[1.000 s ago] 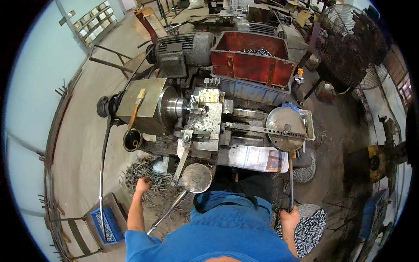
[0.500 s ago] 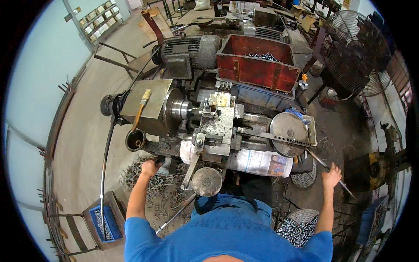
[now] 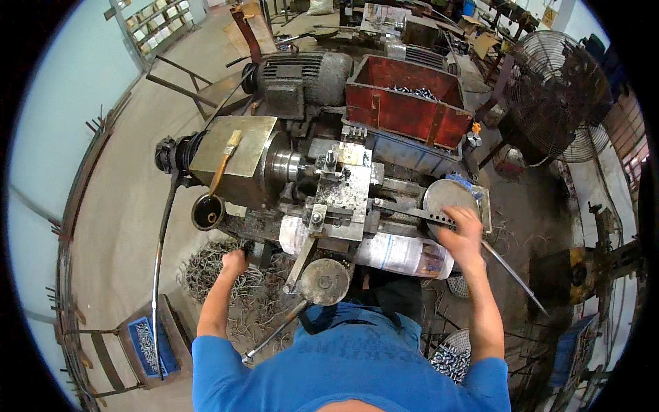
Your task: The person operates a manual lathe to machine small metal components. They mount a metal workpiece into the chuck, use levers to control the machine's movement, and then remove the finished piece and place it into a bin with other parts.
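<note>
My right hand (image 3: pixel 463 233) reaches over the round metal plate (image 3: pixel 446 192) at the right of the lathe (image 3: pixel 340 199). Its fingers are bent around the outer end of a flat bar with a row of holes (image 3: pixel 412 211), hiding that end. Just beyond the hand, a long metal rod lever (image 3: pixel 515 278) slopes down to the right. My left hand (image 3: pixel 235 261) is closed beside a dark knob-like part at the lathe's lower left; what lies inside the fingers is hidden. Between my arms sits a smaller round plate (image 3: pixel 325 281) on a lever.
A red bin (image 3: pixel 408 110) of small metal parts rests on a blue crate (image 3: pixel 412 154) behind the lathe. A brush (image 3: pixel 225 161) lies on the headstock, above a cup (image 3: pixel 208 212). Metal shavings (image 3: pixel 213 271) cover the floor at left. A large fan (image 3: pixel 559 96) stands at right.
My right hand has left the rod lever and moved left and up to the perforated bar at the round plate. My left hand stays in nearly the same place. The view has shifted slightly.
</note>
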The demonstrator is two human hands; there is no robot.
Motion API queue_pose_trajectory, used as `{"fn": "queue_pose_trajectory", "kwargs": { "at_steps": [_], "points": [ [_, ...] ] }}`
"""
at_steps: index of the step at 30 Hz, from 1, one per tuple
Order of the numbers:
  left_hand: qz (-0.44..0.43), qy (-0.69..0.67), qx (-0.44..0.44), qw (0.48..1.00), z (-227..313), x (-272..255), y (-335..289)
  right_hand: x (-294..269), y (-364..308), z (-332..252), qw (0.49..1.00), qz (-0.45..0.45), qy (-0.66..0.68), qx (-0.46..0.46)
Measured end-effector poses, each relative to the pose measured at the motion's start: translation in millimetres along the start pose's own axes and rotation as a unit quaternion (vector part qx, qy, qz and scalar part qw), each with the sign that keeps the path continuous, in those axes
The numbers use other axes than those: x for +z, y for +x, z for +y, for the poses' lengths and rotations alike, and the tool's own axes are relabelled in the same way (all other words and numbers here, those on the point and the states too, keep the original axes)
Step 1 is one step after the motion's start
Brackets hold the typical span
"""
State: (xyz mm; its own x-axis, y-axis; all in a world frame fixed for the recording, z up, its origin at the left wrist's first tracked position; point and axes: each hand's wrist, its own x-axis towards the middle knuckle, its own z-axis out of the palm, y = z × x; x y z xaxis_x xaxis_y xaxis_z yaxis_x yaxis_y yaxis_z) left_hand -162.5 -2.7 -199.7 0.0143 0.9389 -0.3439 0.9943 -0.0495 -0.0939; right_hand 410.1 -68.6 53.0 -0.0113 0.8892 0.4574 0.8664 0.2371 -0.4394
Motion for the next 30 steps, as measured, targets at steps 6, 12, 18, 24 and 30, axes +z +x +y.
{"fn": "queue_pose_trajectory", "kwargs": {
  "at_steps": [6,12,18,24,30],
  "points": [
    [0.112,-0.228,-0.031,0.967,-59.7,-63.9,-27.4,100.2,113.3,-124.2,0.949,-0.047,0.054,-0.306],
    [0.421,-0.183,-0.169,0.872,-155.2,-165.0,-132.8,167.2,157.0,-179.1,0.885,-0.254,-0.221,-0.322],
    [0.285,-0.092,-0.323,0.898,-102.0,-108.4,-163.1,177.1,160.2,-170.7,0.884,-0.273,-0.209,-0.319],
    [0.221,-0.138,-0.339,0.904,-50.1,-127.3,-172.4,184.5,157.1,-166.1,0.895,-0.253,-0.177,-0.323],
    [0.177,-0.092,-0.15,0.968,-79.8,-149.8,-170.6,181.8,150.1,-158.9,0.903,-0.219,-0.201,-0.311]
  ]
}}
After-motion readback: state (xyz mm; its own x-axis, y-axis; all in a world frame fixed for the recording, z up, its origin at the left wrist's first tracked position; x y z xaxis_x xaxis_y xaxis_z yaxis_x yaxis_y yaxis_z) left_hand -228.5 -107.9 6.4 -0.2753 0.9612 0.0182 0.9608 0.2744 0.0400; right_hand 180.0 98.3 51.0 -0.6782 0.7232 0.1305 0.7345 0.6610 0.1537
